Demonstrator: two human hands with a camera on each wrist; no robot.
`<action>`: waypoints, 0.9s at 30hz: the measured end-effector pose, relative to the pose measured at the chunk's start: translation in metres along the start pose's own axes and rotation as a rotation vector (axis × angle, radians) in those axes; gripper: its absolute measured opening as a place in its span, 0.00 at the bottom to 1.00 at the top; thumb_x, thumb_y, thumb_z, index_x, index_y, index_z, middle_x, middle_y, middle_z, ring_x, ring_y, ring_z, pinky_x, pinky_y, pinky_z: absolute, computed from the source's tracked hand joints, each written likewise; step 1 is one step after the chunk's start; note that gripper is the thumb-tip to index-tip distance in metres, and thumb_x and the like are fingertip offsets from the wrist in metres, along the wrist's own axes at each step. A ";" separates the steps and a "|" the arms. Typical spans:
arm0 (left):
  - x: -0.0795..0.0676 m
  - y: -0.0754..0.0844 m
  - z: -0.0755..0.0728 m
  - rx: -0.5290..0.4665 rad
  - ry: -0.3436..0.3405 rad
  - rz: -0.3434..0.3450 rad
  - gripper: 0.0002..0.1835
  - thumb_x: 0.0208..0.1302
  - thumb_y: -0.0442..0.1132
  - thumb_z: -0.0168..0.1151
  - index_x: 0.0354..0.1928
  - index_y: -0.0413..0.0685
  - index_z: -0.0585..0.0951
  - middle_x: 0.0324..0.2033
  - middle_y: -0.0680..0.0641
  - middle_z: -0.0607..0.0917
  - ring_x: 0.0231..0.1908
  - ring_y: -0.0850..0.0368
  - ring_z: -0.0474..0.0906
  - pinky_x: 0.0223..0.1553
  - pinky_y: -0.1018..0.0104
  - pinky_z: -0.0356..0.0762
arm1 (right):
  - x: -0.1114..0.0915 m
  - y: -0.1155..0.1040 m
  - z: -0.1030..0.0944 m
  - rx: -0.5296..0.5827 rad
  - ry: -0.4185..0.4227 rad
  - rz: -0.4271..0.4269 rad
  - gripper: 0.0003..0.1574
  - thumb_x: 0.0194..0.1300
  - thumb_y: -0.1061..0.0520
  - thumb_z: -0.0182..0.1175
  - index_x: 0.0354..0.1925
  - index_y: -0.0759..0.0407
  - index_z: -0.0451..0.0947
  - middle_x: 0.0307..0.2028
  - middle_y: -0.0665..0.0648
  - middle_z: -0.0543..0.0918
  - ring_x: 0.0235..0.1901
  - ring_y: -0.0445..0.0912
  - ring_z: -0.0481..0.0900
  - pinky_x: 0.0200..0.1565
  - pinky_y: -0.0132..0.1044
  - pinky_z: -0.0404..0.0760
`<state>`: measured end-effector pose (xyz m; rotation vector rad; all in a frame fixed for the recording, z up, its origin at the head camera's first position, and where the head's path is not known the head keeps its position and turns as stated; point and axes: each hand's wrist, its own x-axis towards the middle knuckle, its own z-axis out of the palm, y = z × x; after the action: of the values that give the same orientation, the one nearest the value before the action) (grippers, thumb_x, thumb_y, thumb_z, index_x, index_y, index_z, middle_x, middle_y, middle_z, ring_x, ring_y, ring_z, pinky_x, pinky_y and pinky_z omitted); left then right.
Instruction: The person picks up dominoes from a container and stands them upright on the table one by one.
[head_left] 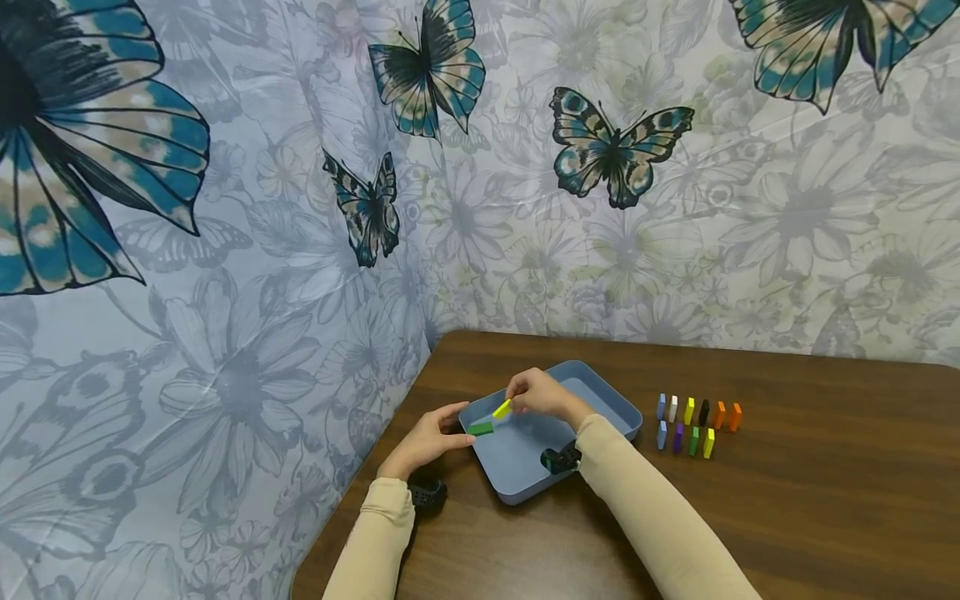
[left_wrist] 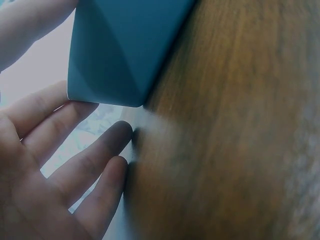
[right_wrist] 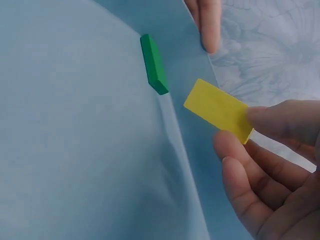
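My right hand [head_left: 536, 392] is over the blue tray [head_left: 517, 475]. It pinches a yellow rectangular block [right_wrist: 215, 107] by one end, between thumb and fingertips; the block is tilted above the tray's wall. A green block [right_wrist: 154, 65] stands on its long edge on the tray floor, close by that wall. At the tray's left corner is my left hand [head_left: 427, 440], its fingers nearly straight. In the left wrist view the index and middle fingertips touch the tray's outer edge, the thumb reaches the other side, and the remaining two fingers extend loosely below.
Right of the tray, several small upright blocks form two rows on the brown table [head_left: 825, 467], among them a black block [head_left: 704, 412], a purple block [head_left: 678, 438] and an orange block [head_left: 736, 417]. Butterfly-patterned cloth [head_left: 510, 208] hangs behind and to the left.
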<state>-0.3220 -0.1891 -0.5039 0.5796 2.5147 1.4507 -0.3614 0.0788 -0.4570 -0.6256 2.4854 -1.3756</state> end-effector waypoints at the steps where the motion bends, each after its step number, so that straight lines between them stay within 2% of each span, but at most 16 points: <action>1: 0.000 0.000 -0.001 -0.001 0.001 0.002 0.40 0.63 0.49 0.71 0.74 0.47 0.67 0.71 0.38 0.69 0.68 0.32 0.68 0.62 0.39 0.73 | -0.001 0.000 -0.001 0.008 0.004 -0.005 0.04 0.66 0.69 0.61 0.36 0.65 0.83 0.34 0.59 0.87 0.32 0.48 0.85 0.38 0.42 0.84; 11: 0.000 0.001 -0.005 0.005 -0.009 0.018 0.40 0.62 0.46 0.71 0.74 0.44 0.67 0.70 0.36 0.70 0.67 0.32 0.69 0.62 0.39 0.73 | -0.013 -0.010 -0.009 0.070 0.018 -0.032 0.06 0.66 0.68 0.58 0.38 0.67 0.82 0.35 0.60 0.85 0.41 0.63 0.79 0.46 0.55 0.79; 14: -0.001 0.001 -0.006 0.008 -0.009 0.017 0.40 0.62 0.47 0.71 0.74 0.44 0.67 0.70 0.36 0.70 0.67 0.32 0.69 0.62 0.39 0.73 | -0.018 -0.016 -0.011 0.059 0.027 -0.048 0.06 0.66 0.67 0.57 0.39 0.67 0.81 0.35 0.61 0.84 0.40 0.61 0.79 0.47 0.56 0.79; 17: -0.003 0.000 -0.007 0.017 -0.011 0.020 0.40 0.62 0.47 0.71 0.74 0.45 0.67 0.71 0.37 0.70 0.67 0.31 0.69 0.62 0.39 0.73 | -0.023 -0.023 -0.013 0.059 0.044 -0.051 0.06 0.67 0.67 0.56 0.38 0.67 0.81 0.36 0.63 0.84 0.38 0.54 0.79 0.47 0.52 0.79; 21: -0.005 -0.002 -0.009 0.023 -0.015 0.028 0.40 0.62 0.47 0.71 0.74 0.46 0.68 0.70 0.36 0.70 0.67 0.31 0.69 0.62 0.39 0.73 | -0.030 -0.031 -0.016 0.072 0.066 -0.055 0.06 0.67 0.67 0.56 0.39 0.67 0.80 0.38 0.65 0.83 0.36 0.48 0.78 0.43 0.42 0.79; 24: -0.005 -0.002 -0.008 0.022 -0.014 0.027 0.39 0.62 0.47 0.71 0.74 0.47 0.68 0.70 0.36 0.70 0.67 0.31 0.69 0.62 0.39 0.73 | -0.038 -0.039 -0.021 0.077 0.073 -0.070 0.07 0.68 0.68 0.55 0.40 0.70 0.80 0.40 0.68 0.83 0.37 0.48 0.79 0.42 0.38 0.79; 25: -0.005 -0.002 -0.008 0.025 -0.013 0.025 0.39 0.62 0.47 0.71 0.74 0.47 0.68 0.71 0.36 0.70 0.67 0.31 0.69 0.62 0.39 0.73 | -0.041 -0.041 -0.022 0.080 0.074 -0.075 0.08 0.68 0.68 0.56 0.41 0.72 0.80 0.41 0.69 0.83 0.38 0.51 0.80 0.42 0.38 0.79; 27: -0.005 -0.001 -0.007 0.026 -0.013 0.019 0.39 0.63 0.47 0.71 0.74 0.48 0.68 0.71 0.36 0.69 0.67 0.31 0.68 0.62 0.39 0.73 | -0.045 -0.044 -0.025 0.075 0.076 -0.090 0.08 0.68 0.69 0.57 0.43 0.73 0.81 0.41 0.68 0.84 0.39 0.52 0.81 0.43 0.38 0.80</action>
<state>-0.3200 -0.1973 -0.5019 0.6173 2.5280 1.4186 -0.3205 0.0986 -0.4063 -0.6885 2.4777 -1.5453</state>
